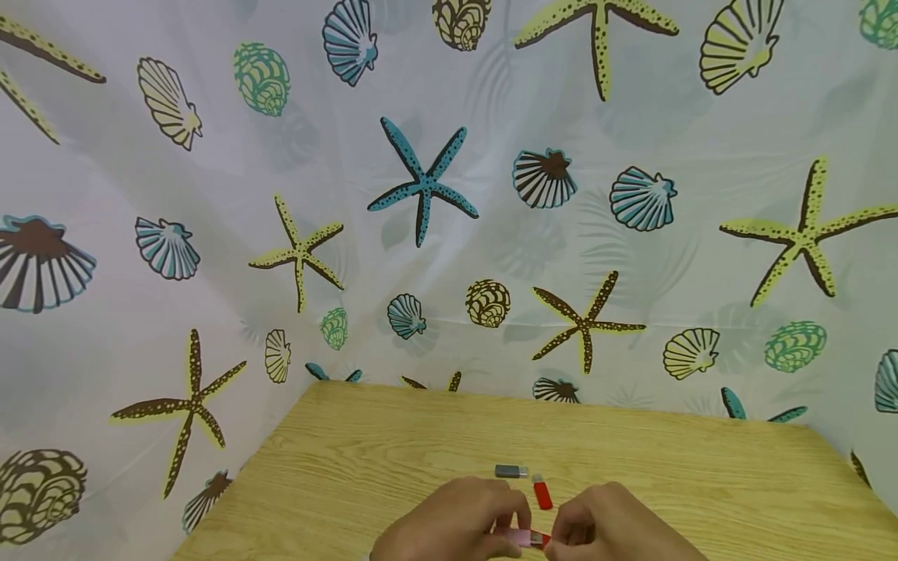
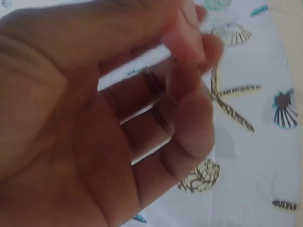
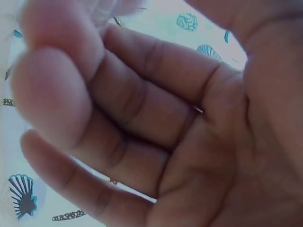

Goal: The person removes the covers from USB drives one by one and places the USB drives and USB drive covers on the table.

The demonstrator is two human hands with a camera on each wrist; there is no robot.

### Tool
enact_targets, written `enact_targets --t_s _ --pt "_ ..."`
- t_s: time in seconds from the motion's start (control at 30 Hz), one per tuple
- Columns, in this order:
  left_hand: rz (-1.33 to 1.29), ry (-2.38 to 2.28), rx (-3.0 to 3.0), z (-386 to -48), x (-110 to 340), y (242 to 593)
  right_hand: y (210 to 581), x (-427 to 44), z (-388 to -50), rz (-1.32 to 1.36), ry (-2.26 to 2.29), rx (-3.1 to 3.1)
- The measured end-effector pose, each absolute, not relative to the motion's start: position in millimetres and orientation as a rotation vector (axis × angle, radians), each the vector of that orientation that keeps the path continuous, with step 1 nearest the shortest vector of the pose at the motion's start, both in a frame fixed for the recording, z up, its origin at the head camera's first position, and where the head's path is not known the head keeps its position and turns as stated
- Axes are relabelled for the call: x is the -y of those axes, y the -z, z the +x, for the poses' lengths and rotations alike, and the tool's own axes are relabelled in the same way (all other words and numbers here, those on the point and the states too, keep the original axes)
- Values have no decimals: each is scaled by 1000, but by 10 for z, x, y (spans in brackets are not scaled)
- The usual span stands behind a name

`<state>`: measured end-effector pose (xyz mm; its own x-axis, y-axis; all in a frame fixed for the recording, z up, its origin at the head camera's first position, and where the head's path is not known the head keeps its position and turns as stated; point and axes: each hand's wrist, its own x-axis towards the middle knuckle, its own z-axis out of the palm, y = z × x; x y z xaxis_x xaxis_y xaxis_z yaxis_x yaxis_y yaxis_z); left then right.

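My left hand pinches a pink USB flash drive between thumb and fingertips, its metal plug pointing right. In the left wrist view the drive's pink body shows at the fingertips. Close by on the right, my right hand has its fingers curled, and in the right wrist view a clear, cap-like piece sits at its fingertips, mostly hidden. A small red piece shows between the hands; what it belongs to is hidden.
Beyond the hands, a grey USB flash drive and a red USB flash drive lie on the wooden table. A white cloth printed with shells and starfish stands behind the table and along its sides.
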<state>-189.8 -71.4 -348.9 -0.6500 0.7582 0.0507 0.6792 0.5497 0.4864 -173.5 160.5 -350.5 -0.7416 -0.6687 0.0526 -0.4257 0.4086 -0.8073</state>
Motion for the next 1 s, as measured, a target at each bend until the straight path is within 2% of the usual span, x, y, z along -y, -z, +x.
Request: enact_targets --t_s 0.13,0.37,0.63,1.0 --pt "1085 -722 -2707 -1908 787 3493 3498 -1685 -1736 -869 1223 -2436" --pt "1193 -688 -2801 -1932 838 3547 3511 -1755 -1757 -823 1224 -2456" --pt "1039 -701 -2884 -1977 870 3597 3608 -1861 -1861 -802 1195 -2510" --pt "907 -645 -2986 -2075 1006 3663 3824 -2292 -2011 -481 1242 -2616"
